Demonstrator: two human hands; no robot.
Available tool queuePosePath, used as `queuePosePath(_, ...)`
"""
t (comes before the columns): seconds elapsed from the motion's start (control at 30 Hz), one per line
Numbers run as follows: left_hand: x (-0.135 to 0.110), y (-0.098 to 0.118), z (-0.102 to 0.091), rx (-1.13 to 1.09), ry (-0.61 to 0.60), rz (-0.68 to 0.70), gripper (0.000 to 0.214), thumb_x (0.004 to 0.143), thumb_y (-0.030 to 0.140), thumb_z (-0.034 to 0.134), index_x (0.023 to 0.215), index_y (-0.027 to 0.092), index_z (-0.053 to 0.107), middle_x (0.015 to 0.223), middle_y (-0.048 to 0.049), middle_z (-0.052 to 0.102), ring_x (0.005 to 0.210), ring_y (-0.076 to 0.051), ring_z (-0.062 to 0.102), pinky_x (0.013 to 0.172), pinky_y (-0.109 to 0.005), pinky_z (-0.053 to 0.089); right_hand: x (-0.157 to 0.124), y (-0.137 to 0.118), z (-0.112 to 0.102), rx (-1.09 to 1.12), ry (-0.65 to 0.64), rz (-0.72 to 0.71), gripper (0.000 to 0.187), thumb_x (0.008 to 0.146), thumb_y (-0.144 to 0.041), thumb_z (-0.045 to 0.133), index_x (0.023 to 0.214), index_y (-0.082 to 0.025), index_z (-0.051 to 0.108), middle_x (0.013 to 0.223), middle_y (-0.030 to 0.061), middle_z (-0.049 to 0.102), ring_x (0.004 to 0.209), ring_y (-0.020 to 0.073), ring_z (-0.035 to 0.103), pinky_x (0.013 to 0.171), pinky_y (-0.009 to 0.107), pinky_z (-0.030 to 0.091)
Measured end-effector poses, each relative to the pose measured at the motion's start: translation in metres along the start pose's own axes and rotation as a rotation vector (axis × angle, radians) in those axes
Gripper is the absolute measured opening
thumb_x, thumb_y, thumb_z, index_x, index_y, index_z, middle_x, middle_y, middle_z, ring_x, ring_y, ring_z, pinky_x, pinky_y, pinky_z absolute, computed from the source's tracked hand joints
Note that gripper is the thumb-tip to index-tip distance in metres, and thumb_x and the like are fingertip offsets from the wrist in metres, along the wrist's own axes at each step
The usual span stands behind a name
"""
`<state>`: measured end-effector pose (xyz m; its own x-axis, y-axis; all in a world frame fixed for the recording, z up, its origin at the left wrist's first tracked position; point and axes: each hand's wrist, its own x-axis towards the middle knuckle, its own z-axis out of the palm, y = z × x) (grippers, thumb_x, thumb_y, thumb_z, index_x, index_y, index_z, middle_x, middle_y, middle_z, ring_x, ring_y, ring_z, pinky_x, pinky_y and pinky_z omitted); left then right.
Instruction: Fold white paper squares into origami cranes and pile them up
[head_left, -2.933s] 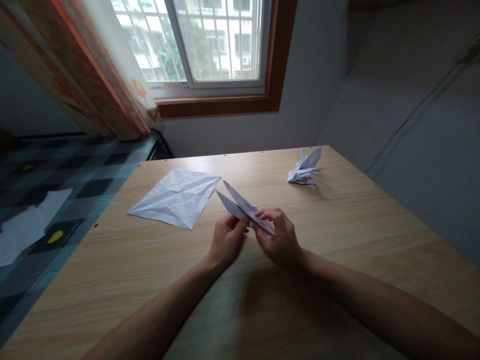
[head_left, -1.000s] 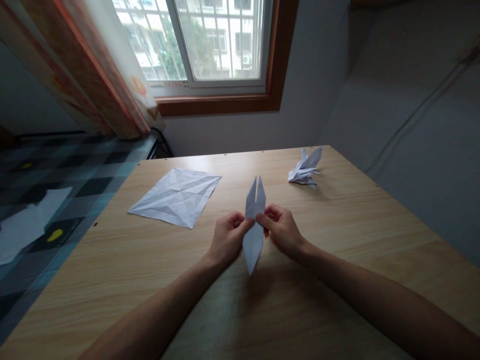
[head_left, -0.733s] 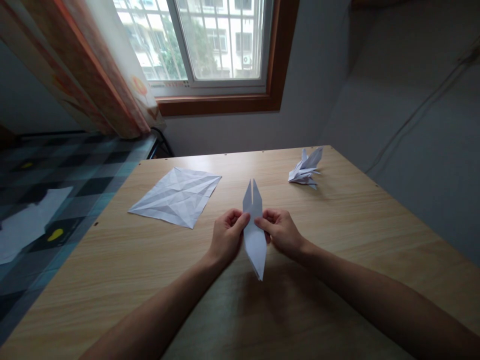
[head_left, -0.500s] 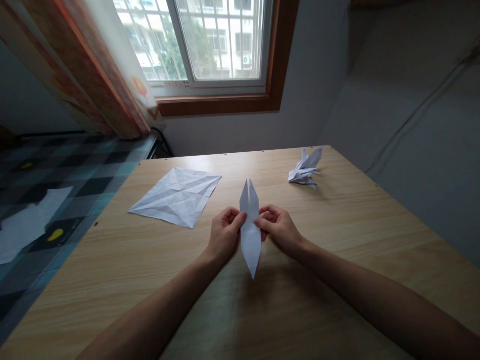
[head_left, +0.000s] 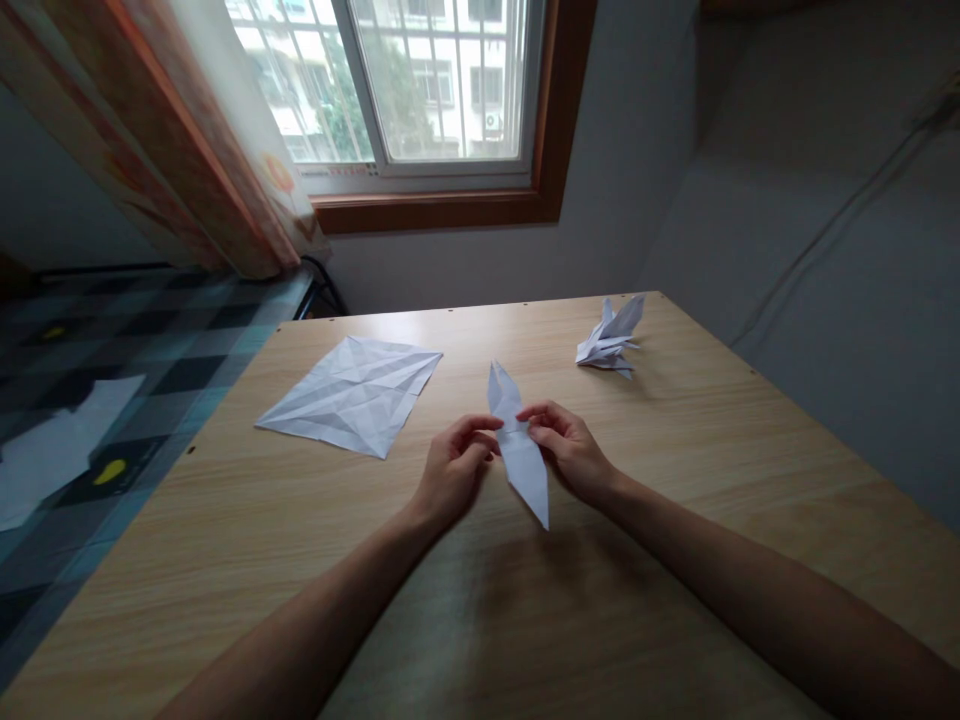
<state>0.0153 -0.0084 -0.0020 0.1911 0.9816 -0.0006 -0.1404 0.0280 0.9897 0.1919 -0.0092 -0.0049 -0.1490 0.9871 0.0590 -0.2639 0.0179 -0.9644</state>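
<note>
A long, narrow piece of folded white paper (head_left: 524,462) is held above the table, pointed at its near end and slit at its far tip. My left hand (head_left: 457,460) touches its left edge with the index fingertip; the thumb sits just below, near that edge. From the other side my right hand (head_left: 570,450) pinches the paper's right edge, index finger on top and thumb beside it. Behind, to the left, lies a creased white sheet (head_left: 356,390), opened flat. A finished-looking folded paper figure (head_left: 609,340) with several points stands at the back right.
The wooden table (head_left: 300,540) fills the foreground. Left of it, a checked cloth surface (head_left: 45,330) carries loose white paper (head_left: 67,440). A window (head_left: 450,90) and a curtain (head_left: 165,120) are behind, and a cable (head_left: 832,225) runs along the right wall.
The folded paper has turned, its near point swinging right and its far tips closing together. My left thumb has come off its face, and my right index finger now lies on top.
</note>
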Motion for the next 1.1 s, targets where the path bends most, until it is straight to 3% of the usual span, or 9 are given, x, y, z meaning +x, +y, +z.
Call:
queuePosePath(0.13, -0.002, 0.002, 0.000, -0.040, -0.036, -0.034, 0.034, 0.063, 0.017, 0.066, 0.097, 0.016, 0.066, 0.068, 0.0001, 0.066, 0.054, -0.010, 0.053, 0.053, -0.022, 0.039, 0.000, 0.002, -0.003, 0.089, -0.032, 0.079, 0.026, 0.064, -0.019, 0.058, 0.087, -0.020, 0.069, 0.072, -0.0002, 0.067, 0.067, 0.0156, 0.058, 0.062, 0.027, 0.044)
queuePosePath(0.27, -0.005, 0.006, 0.005, -0.043, -0.011, -0.025, 0.036, 0.064, 0.019, 0.073, 0.098, 0.015, 0.066, 0.070, -0.0014, 0.068, 0.061, -0.012, 0.060, 0.058, -0.022, 0.044, 0.000, 0.006, -0.004, 0.064, -0.028, 0.079, 0.026, 0.064, -0.019, 0.061, 0.088, -0.021, 0.071, 0.071, -0.0007, 0.069, 0.065, 0.0158, 0.059, 0.063, 0.027, 0.044)
queuePosePath(0.57, -0.004, 0.008, 0.008, 0.018, 0.091, 0.051, 0.021, 0.062, 0.028, 0.081, 0.076, 0.015, 0.072, 0.076, -0.0038, 0.073, 0.071, -0.016, 0.065, 0.071, -0.027, 0.050, -0.002, 0.002, -0.002, -0.027, -0.028, -0.022, 0.013, 0.068, -0.027, 0.072, 0.078, -0.019, 0.073, 0.076, 0.0010, 0.071, 0.070, 0.0164, 0.062, 0.067, 0.029, 0.048)
queuePosePath(0.7, -0.004, 0.005, 0.008, 0.034, 0.095, 0.056, 0.017, 0.066, 0.029, 0.080, 0.070, 0.015, 0.072, 0.072, -0.0037, 0.073, 0.067, -0.015, 0.064, 0.070, -0.027, 0.049, -0.002, 0.001, 0.001, -0.092, -0.016, -0.081, 0.017, 0.071, -0.036, 0.076, 0.073, -0.019, 0.073, 0.071, 0.0015, 0.070, 0.073, 0.0182, 0.063, 0.074, 0.033, 0.050)
queuePosePath(0.8, -0.004, 0.003, 0.008, 0.047, 0.109, 0.067, 0.017, 0.065, 0.028, 0.080, 0.069, 0.015, 0.070, 0.070, -0.0030, 0.071, 0.066, -0.014, 0.063, 0.068, -0.026, 0.048, -0.003, 0.004, 0.003, -0.118, 0.034, -0.075, 0.023, 0.069, -0.040, 0.078, 0.072, -0.019, 0.068, 0.071, 0.0019, 0.070, 0.070, 0.0180, 0.064, 0.070, 0.033, 0.051)
queuePosePath(0.93, -0.004, 0.002, 0.008, 0.032, 0.145, 0.071, 0.025, 0.062, 0.025, 0.081, 0.067, 0.016, 0.059, 0.061, 0.0024, 0.063, 0.057, -0.010, 0.057, 0.058, -0.021, 0.043, -0.003, 0.007, 0.006, -0.029, 0.106, -0.026, 0.038, 0.063, -0.036, 0.082, 0.086, -0.021, 0.056, 0.063, -0.0045, 0.064, 0.058, 0.0143, 0.061, 0.056, 0.027, 0.049)
queuePosePath(1.1, -0.005, 0.004, 0.010, 0.035, 0.132, 0.113, 0.024, 0.065, 0.023, 0.077, 0.068, 0.017, 0.054, 0.060, 0.0048, 0.057, 0.057, -0.008, 0.051, 0.056, -0.019, 0.039, -0.004, 0.007, 0.008, -0.003, 0.089, -0.005, 0.048, 0.065, -0.031, 0.079, 0.103, -0.021, 0.052, 0.060, -0.0076, 0.061, 0.053, 0.0119, 0.057, 0.054, 0.025, 0.046)
